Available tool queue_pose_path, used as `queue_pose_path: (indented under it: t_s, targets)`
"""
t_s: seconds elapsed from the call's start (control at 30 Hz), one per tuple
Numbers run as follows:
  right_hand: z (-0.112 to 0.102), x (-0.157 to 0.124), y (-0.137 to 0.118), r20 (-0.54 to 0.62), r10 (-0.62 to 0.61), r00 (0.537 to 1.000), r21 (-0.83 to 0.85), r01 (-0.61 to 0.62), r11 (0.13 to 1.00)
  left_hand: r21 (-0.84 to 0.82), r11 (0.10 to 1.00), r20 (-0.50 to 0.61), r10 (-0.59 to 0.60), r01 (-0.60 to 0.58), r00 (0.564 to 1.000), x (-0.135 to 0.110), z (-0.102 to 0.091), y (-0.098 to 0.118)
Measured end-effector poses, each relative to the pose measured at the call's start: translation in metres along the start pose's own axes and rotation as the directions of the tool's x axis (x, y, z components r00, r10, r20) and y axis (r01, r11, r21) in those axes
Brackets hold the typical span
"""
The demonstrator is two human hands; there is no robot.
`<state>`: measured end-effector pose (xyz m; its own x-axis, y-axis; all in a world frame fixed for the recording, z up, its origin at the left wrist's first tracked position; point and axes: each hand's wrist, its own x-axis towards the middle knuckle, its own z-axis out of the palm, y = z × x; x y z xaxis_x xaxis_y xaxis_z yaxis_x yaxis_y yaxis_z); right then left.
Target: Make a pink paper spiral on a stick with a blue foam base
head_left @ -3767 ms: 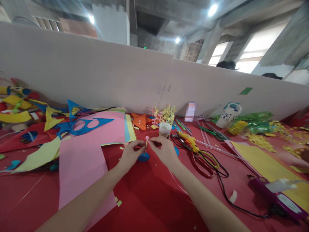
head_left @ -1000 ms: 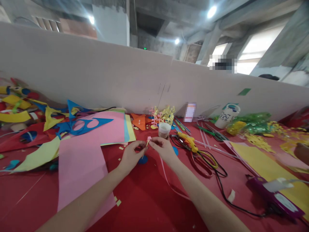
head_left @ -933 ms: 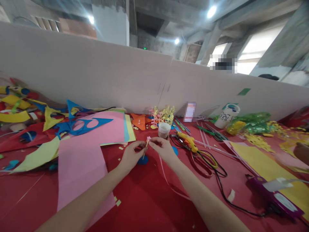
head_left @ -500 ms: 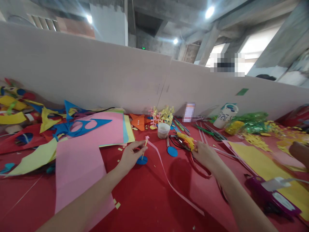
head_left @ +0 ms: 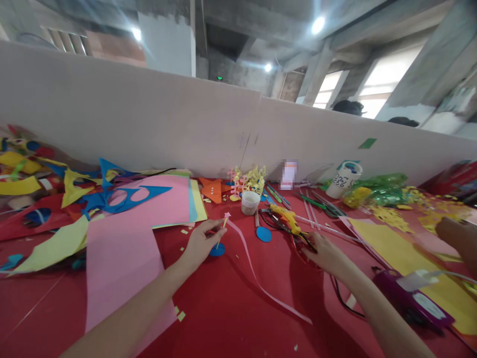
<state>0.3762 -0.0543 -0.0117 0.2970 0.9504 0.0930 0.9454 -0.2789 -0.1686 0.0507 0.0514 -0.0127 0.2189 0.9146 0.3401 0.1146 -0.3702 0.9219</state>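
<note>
Fingers and thumb of your left hand are closed in a pinch on a slim yellow stick, which leans a little to the right above a blue disc; whether its foot is fixed there cannot be told. At its top sits a small pink star, and from just beside that a narrow pink paper strip runs loose over the red table towards your right forearm. Your right hand is well apart from the stick, its fingers curved over a black cable and a red handle loop, close to the yellow glue gun; you cannot tell from this view whether they grip anything. A paper cup and a second blue disc stand and lie between your hands. You seem to be partway through dressing the stick's top in pink, with your left hand as the holder and your right among the tools. The next move likely calls for a steady left pinch, so that stick and strip don't shift, and for your right fingers to part loop from cable before lifting.
</note>
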Motion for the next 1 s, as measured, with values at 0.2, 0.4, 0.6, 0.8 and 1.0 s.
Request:
queue_pose_path:
  t_s: [0.2,0.4,0.6,0.8,1.0]
  targets:
    - [0.0,0.015,0.018,0.064,0.032,0.997,0.074,-0.037,0.997,0.027,1.0,0.004,0.011,-0.011,1.0,0.0,0.0,-0.002]
    - [-0.018,0.022,0.016,-0.164,0.047,0.985,-0.145,-0.071,0.987,0.049,0.999,0.028,0.02,-0.021,0.999,0.0,-0.001,-0.005]
    - [-0.009,0.014,0.008,-0.011,-0.023,1.0,-0.099,0.022,0.995,-0.017,1.0,0.002,-0.007,0.007,1.0,0.0,0.0,-0.004]
    - [0.002,0.006,0.0,0.066,-0.033,0.997,-0.159,0.043,0.986,-0.145,0.986,0.072,-0.074,0.084,0.995,0.001,0.001,0.0]
    - [-0.001,0.0,-0.008,0.089,-0.033,0.996,-0.147,0.046,0.988,-0.177,0.974,0.102,-0.122,0.139,0.987,0.001,0.001,0.01]
